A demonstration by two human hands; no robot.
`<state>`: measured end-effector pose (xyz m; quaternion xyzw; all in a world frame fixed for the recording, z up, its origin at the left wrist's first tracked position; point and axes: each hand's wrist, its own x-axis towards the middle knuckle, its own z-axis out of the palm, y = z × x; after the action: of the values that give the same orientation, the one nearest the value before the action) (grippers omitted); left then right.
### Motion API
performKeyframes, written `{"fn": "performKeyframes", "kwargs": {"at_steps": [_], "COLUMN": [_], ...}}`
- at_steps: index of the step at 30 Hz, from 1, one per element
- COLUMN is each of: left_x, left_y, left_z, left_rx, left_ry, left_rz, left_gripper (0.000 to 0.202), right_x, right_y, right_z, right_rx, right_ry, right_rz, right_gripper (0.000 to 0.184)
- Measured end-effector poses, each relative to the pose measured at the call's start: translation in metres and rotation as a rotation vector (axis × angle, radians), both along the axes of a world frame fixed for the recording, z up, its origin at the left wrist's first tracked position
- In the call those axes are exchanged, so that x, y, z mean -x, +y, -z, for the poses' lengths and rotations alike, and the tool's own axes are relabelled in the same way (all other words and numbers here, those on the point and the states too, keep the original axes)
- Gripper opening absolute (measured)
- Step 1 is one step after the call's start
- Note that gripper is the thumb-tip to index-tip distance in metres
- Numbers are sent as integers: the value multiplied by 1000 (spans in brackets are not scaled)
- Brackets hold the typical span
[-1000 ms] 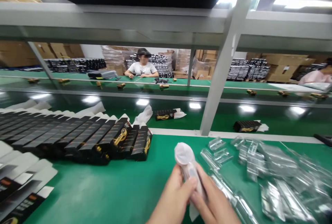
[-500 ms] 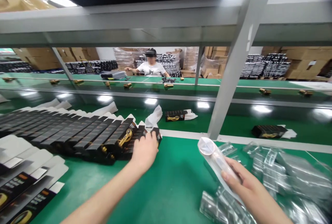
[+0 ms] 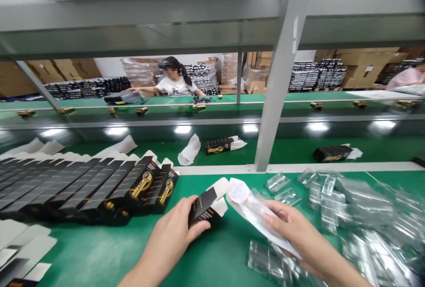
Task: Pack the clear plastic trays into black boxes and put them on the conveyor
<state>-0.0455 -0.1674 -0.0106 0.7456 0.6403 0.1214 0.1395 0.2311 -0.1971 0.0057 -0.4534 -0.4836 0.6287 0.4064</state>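
My left hand [image 3: 172,238] grips a small black box [image 3: 204,205] with gold print and open white end flaps, just above the green bench top [image 3: 99,247]. My right hand [image 3: 299,234] holds a clear plastic sleeve [image 3: 255,209] with a white round-headed item inside, and the sleeve's far end lies close to the box. Left of my left hand stand tilted rows of black boxes [image 3: 99,185] with gold printing. Clear plastic blister trays [image 3: 361,216] lie in a heap around and beyond my right hand.
Flat white and black box blanks [image 3: 23,251] lie at the lower left. A grey shelf upright [image 3: 279,79] and beam cross the view. Beyond, a green conveyor [image 3: 279,152] carries black boxes. A co-worker [image 3: 174,81] sits across the line, before stacked cartons.
My left hand has lifted a black box from the end of the rows and brought it towards my right hand. The sleeve now lies flatter, and the view has shifted slightly.
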Motion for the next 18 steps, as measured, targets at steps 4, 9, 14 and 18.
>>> {"fn": "performKeyframes", "kwargs": {"at_steps": [4, 9, 14, 18], "left_x": [-2, 10, 8, -2], "left_y": [-10, -27, -42, -45], "left_z": [-4, 3, 4, -3], "left_rx": [-80, -308, -567, -622], "left_ry": [-91, -99, -26, 38], "left_rz": [38, 228, 480, 657], "left_gripper": [43, 54, 57, 54], "right_x": [9, 1, -12, 0], "right_y": [-3, -10, -19, -34], "right_z": [-6, -16, -21, -20], "right_rx": [128, 82, 21, -78], "right_ry": [124, 20, -308, -570], "right_rz": [-110, -270, -389, -357], "right_gripper": [47, 35, 30, 20]}}
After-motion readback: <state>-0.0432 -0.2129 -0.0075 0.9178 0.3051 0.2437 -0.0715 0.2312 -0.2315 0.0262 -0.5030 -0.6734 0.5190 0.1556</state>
